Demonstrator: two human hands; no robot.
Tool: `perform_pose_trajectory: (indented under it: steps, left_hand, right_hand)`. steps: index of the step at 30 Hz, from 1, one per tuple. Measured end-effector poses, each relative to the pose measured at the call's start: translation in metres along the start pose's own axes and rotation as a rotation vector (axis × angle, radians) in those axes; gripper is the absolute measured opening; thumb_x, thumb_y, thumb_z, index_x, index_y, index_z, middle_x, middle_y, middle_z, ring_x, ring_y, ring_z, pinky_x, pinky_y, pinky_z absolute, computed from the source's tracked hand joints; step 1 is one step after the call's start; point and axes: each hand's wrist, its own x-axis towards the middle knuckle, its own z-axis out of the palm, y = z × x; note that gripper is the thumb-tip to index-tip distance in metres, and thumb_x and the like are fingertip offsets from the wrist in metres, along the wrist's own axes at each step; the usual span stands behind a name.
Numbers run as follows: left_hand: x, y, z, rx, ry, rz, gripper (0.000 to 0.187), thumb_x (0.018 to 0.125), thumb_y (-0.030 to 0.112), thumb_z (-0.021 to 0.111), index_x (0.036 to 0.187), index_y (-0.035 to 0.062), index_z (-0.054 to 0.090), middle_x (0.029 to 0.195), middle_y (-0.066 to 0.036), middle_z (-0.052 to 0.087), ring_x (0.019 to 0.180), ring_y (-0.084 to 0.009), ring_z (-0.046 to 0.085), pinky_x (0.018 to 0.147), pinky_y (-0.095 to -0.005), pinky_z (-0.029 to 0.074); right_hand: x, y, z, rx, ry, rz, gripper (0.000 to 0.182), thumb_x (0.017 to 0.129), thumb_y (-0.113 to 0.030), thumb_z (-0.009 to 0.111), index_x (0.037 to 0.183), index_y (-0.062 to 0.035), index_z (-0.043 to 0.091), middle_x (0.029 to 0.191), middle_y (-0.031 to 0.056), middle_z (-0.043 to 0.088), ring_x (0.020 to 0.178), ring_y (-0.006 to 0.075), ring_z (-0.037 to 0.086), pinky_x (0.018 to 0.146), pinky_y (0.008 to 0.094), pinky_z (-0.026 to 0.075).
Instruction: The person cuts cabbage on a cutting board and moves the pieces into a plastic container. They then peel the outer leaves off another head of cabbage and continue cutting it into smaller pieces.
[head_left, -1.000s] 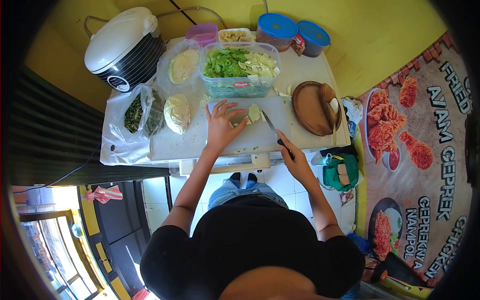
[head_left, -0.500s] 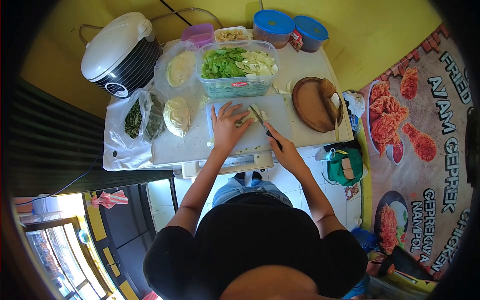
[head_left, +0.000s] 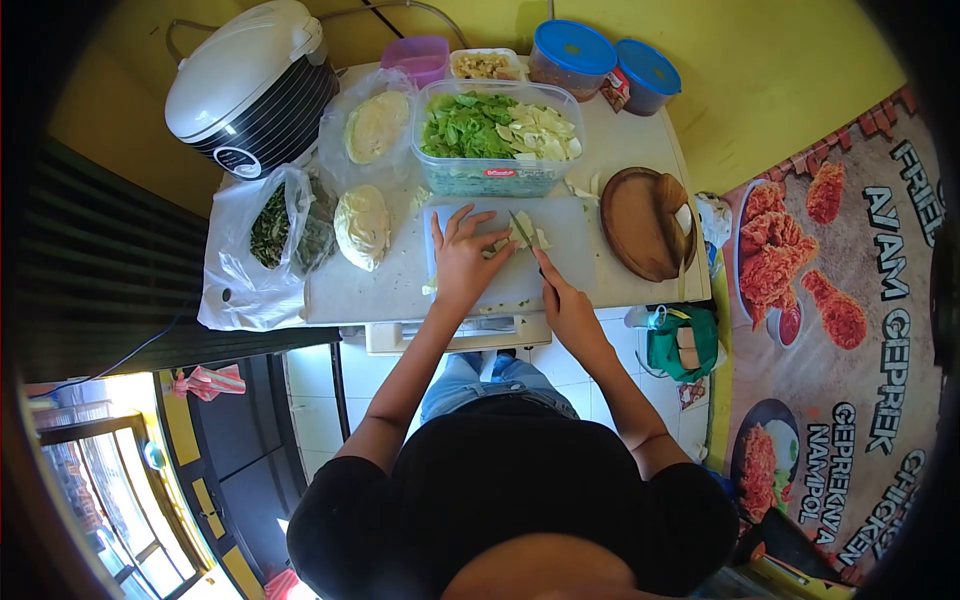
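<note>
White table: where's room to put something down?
There's a bare patch on the table between the salad box, the blue-lidded tubs and the wooden dish. A narrower one lies between the unwrapped cabbage and the cutting board. It's crowded along the back edge and by the rice cooker. Keep off the board: the knife is there.

Bare desk (head_left: 408, 268) left of the left hand (head_left: 465, 262), then cabbage (head_left: 362, 228) blocks; the plastic tub (head_left: 452, 178) walls off the far side; ahead of the right hand (head_left: 570, 308), open cutting board (head_left: 573, 238), wooden mortar (head_left: 630, 220) barring farther right.
</note>
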Motion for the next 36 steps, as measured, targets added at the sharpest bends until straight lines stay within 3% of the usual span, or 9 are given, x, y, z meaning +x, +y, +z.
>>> perform_pose_trajectory:
  steps: [9, 11, 12, 15, 17, 21, 23, 26, 36]
  left_hand:
    - [0.0, 0.0, 0.002, -0.001, -0.003, -0.023, 0.021, 0.076, 0.034, 0.075, 0.092, 0.0215, 0.078, 0.116, 0.0, 0.064, 0.126, -0.0262, 0.046, 0.113, -0.0592, 0.012]
    - [0.0, -0.001, 0.002, -0.005, -0.005, -0.021, 0.021, 0.076, 0.034, 0.075, 0.092, 0.0217, 0.078, 0.116, 0.0, 0.064, 0.126, -0.0262, 0.045, 0.113, -0.0591, 0.012]
    - [0.0, 0.0, 0.002, -0.01, -0.011, -0.032, 0.021, 0.075, 0.034, 0.075, 0.093, 0.022, 0.078, 0.117, 0.0, 0.064, 0.126, -0.0264, 0.045, 0.113, -0.059, 0.012]
    - [0.0, -0.001, 0.002, -0.017, -0.023, -0.041, 0.022, 0.075, 0.034, 0.075, 0.094, 0.0225, 0.077, 0.118, 0.0, 0.063, 0.127, -0.0268, 0.045, 0.113, -0.0591, 0.012]
    - [0.0, -0.001, 0.002, -0.02, -0.03, -0.036, 0.022, 0.075, 0.033, 0.075, 0.094, 0.0226, 0.077, 0.118, 0.0, 0.063, 0.127, -0.027, 0.044, 0.113, -0.0593, 0.011]
    - [-0.001, -0.002, 0.003, -0.011, -0.015, -0.012, 0.023, 0.075, 0.033, 0.076, 0.096, 0.0231, 0.076, 0.118, -0.001, 0.062, 0.126, -0.0266, 0.045, 0.112, -0.0607, 0.011]
    - [0.0, -0.003, 0.003, -0.01, -0.003, 0.002, 0.024, 0.075, 0.034, 0.076, 0.096, 0.0236, 0.076, 0.117, 0.0, 0.063, 0.126, -0.0258, 0.047, 0.111, -0.0616, 0.011]
    - [0.001, 0.0, 0.002, -0.012, -0.013, -0.007, 0.024, 0.075, 0.034, 0.076, 0.096, 0.0235, 0.076, 0.117, 0.0, 0.063, 0.126, -0.0263, 0.047, 0.111, -0.0617, 0.011]
    - [0.001, -0.001, 0.001, -0.016, -0.018, -0.018, 0.023, 0.075, 0.035, 0.076, 0.095, 0.0223, 0.076, 0.117, -0.001, 0.063, 0.126, -0.0267, 0.047, 0.111, -0.0618, 0.01]
  right_hand:
    - [-0.006, -0.009, -0.006, -0.021, -0.065, 0.109, 0.053, 0.097, -0.011, 0.045, 0.147, -0.0225, 0.033, 0.075, 0.0263, 0.061, 0.068, 0.0427, 0.062, 0.066, 0.0466, 0.049]
    - [-0.021, 0.002, -0.003, -0.015, 0.006, 0.04, 0.053, 0.097, -0.009, 0.046, 0.146, -0.0241, 0.035, 0.074, 0.0262, 0.058, 0.062, 0.0346, 0.06, 0.065, 0.0371, 0.049]
    - [-0.026, -0.001, -0.006, -0.016, 0.008, 0.04, 0.053, 0.097, -0.009, 0.046, 0.146, -0.0241, 0.035, 0.074, 0.0262, 0.058, 0.062, 0.0346, 0.06, 0.065, 0.0371, 0.049]
    - [-0.036, -0.006, -0.016, 0.003, -0.077, 0.189, 0.052, 0.097, -0.009, 0.047, 0.146, -0.0237, 0.037, 0.077, 0.0244, 0.061, 0.065, 0.0238, 0.06, 0.067, 0.0338, 0.048]
    - [-0.039, 0.0, -0.021, 0.121, -0.064, 0.169, 0.05, 0.098, -0.01, 0.047, 0.146, -0.0223, 0.038, 0.076, 0.0176, 0.06, 0.067, 0.0134, 0.052, 0.068, 0.0297, 0.046]
    - [-0.044, 0.011, -0.019, 0.113, 0.024, 0.205, 0.051, 0.098, -0.012, 0.047, 0.146, -0.0263, 0.038, 0.073, 0.0199, 0.059, 0.066, 0.0181, 0.058, 0.068, 0.032, 0.047]
    - [-0.046, 0.018, -0.015, 0.148, 0.146, 0.035, 0.05, 0.099, -0.012, 0.047, 0.145, -0.0263, 0.039, 0.069, 0.0174, 0.056, 0.063, 0.0162, 0.054, 0.067, 0.0313, 0.047]
    - [-0.046, 0.003, -0.02, 0.192, -0.003, 0.178, 0.05, 0.098, -0.012, 0.047, 0.145, -0.0264, 0.039, 0.067, 0.0166, 0.055, 0.062, 0.0166, 0.052, 0.067, 0.0317, 0.047]
    - [-0.039, 0.002, -0.024, 0.158, 0.066, 0.167, 0.049, 0.099, -0.015, 0.047, 0.145, -0.0263, 0.038, 0.072, 0.0197, 0.058, 0.065, 0.0213, 0.057, 0.071, 0.0324, 0.048]
